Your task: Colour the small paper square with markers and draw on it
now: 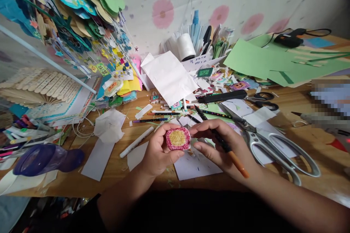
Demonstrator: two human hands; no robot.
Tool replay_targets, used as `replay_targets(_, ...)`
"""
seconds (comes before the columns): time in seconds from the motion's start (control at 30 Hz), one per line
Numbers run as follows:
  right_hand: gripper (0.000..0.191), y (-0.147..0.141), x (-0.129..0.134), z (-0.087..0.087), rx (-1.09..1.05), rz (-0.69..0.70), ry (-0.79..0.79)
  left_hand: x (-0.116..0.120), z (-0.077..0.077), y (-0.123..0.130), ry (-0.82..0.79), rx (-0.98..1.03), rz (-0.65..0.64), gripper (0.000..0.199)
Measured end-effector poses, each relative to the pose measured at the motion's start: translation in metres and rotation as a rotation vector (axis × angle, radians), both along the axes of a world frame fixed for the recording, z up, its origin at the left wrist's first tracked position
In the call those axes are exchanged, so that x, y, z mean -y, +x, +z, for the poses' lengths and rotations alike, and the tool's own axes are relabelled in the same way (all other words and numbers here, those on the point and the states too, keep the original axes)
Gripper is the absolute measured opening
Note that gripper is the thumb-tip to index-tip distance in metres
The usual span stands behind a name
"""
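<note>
My left hand (161, 149) pinches a small rounded piece (178, 138) between thumb and fingers. Its face has a yellow textured middle and a pink-red border, turned toward me. My right hand (218, 138) is curled just to the right, with its fingertips at the edge of the piece; whether they touch it I cannot tell. A black marker with an orange end (238, 164) rests in the crook of that hand, slanting from upper left to lower right. Below the hands lies a white paper sheet (198, 165) with small scraps on it.
Large silver-handled scissors (273, 149) lie right of my right hand, with black-handled scissors (262, 100) behind. A purple bottle-like object (46, 160) is at left. Several markers and paper scraps cover the wooden table (106, 174). Green sheets (254, 58) lie at back right.
</note>
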State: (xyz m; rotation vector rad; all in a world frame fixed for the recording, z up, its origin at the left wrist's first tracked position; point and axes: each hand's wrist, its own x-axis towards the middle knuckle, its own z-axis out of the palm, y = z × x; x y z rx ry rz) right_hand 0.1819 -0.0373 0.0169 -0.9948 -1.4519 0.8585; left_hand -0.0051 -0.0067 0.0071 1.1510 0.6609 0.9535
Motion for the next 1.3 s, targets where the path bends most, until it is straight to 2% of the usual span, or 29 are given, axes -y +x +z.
replay_targets(0.1,0.018,-0.003,-0.001,-0.002,-0.03,-0.01,-0.047,0.0,0.002,0.002,0.048,-0.046,0.024,0.048)
replay_targets(0.23,0.016,0.0,-0.001,-0.002,-0.032,-0.097,-0.039,-0.001,0.004,0.002,0.042,-0.101,0.057,0.048)
replay_targets(0.4,0.021,0.013,-0.004,-0.004,-0.152,-0.22,0.024,-0.001,0.001,0.0,-0.001,-0.056,0.088,0.05)
replay_targets(0.53,0.026,0.027,-0.014,-0.008,-0.306,-0.352,0.167,-0.003,-0.001,-0.003,-0.07,0.005,0.126,0.049)
replay_targets(0.73,0.028,0.035,-0.021,0.003,-0.433,-0.507,0.234,-0.006,0.0,-0.005,-0.094,0.039,0.171,0.051)
replay_targets(0.8,0.026,0.035,-0.021,0.006,-0.455,-0.501,0.231,-0.006,0.0,-0.005,-0.096,0.038,0.168,0.051)
replay_targets(0.9,0.026,0.033,-0.02,0.0,-0.429,-0.452,0.238,-0.005,0.002,-0.004,-0.072,0.016,0.172,0.051)
replay_targets(1.07,0.022,0.028,-0.014,-0.011,-0.108,-0.382,0.17,-0.002,0.008,-0.002,0.009,-0.098,0.176,0.049)
replay_targets(1.3,0.02,0.016,-0.004,-0.004,0.14,-0.076,0.103,0.001,0.006,0.0,0.112,-0.183,0.187,0.048)
